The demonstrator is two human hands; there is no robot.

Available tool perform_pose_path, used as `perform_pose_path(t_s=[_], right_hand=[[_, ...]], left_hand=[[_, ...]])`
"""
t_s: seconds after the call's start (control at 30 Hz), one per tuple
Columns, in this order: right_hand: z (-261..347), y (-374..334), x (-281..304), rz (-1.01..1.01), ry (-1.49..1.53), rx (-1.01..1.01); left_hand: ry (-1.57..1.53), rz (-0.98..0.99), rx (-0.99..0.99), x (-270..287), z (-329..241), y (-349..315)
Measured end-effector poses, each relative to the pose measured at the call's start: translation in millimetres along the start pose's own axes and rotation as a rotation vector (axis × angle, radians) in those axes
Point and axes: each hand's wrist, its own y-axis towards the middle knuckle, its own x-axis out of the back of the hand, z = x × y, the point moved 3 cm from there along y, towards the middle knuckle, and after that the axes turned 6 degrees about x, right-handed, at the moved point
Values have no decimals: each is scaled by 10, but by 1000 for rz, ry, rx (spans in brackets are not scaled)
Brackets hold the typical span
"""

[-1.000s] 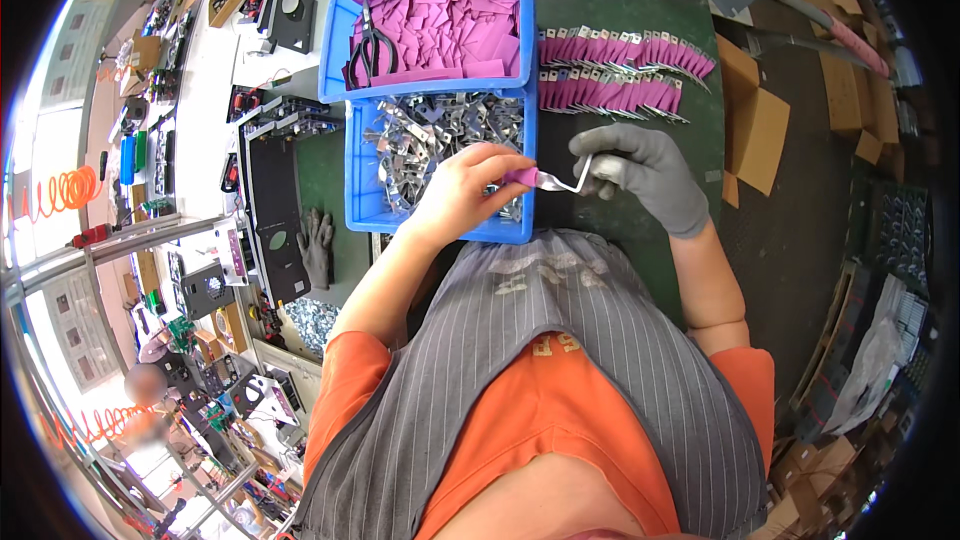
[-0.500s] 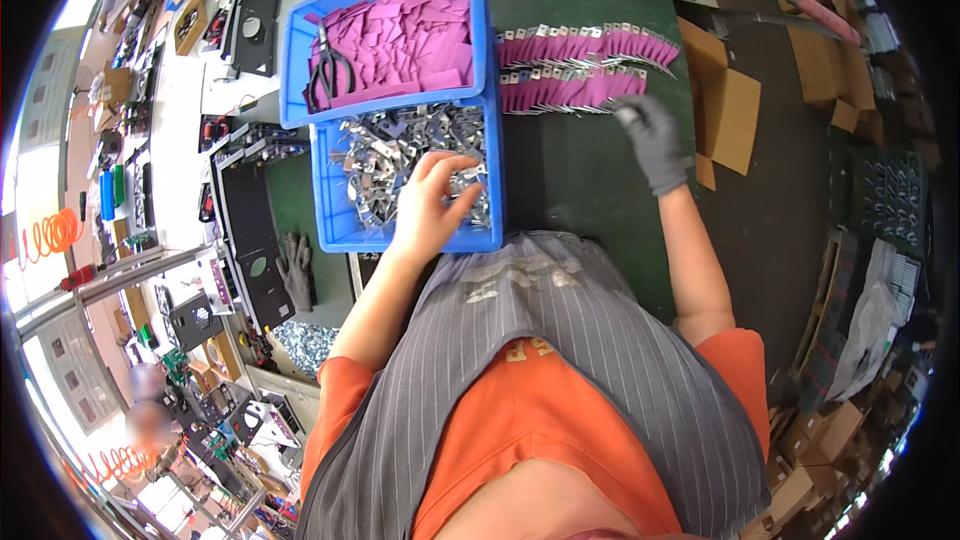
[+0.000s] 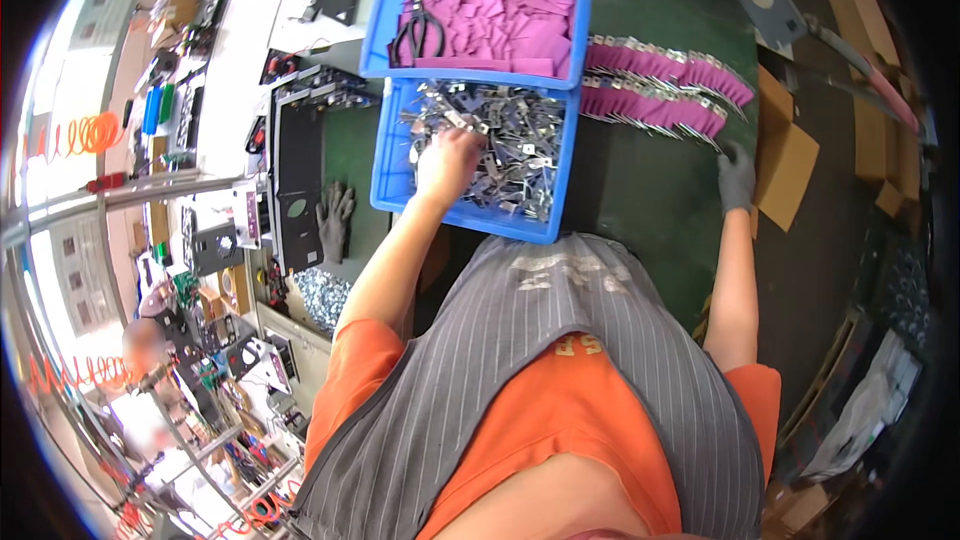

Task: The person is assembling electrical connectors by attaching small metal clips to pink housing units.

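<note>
Down in the lower blue bin point(image 3: 500, 225), we've got our bare left hand point(image 3: 450, 168) dipped into a jumble of small bent metal pieces point(image 3: 520, 155), fingers curled and pointing into the pile. Honestly we can't tell if the fingertips are pinching one, since the back of the hand mostly covers them. Right behind it sits the upper blue bin point(image 3: 475, 74), loaded with flat purple strips point(image 3: 500, 15), and a black-handled tool point(image 3: 438, 35) lies on top of those toward the left side. Pliers or scissors, hard for us to say. Off to the right on our green worktop point(image 3: 640, 185) are two long rows of metal pieces with purple wraps, a back row point(image 3: 665, 67) and a front row point(image 3: 650, 106), all leaning over each other like toppled dominoes. Our right hand point(image 3: 737, 180), in a grey glove, is at the right end of the front row, by the worktop's edge. It's touching or just beside the last piece, and we can't make out whether it's gripping anything. Just past that edge we see an open cardboard box point(image 3: 788, 170). Over on our left, a loose grey glove point(image 3: 335, 223) lies beside a long black panel point(image 3: 297, 175).
</note>
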Motion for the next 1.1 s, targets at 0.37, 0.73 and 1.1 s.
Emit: perform_pose_path(t_s=[0.37, 0.73, 1.1], right_hand=[[1435, -454, -311, 93, 485, 282], [2665, -876, -360, 725, 1273, 365], [2366, -963, -253, 773, 849, 402]], left_hand=[[188, -214, -267, 216, 200, 321], [-1756, 553, 205, 279, -633, -117], [-101, -177, -328, 994, -256, 1024]])
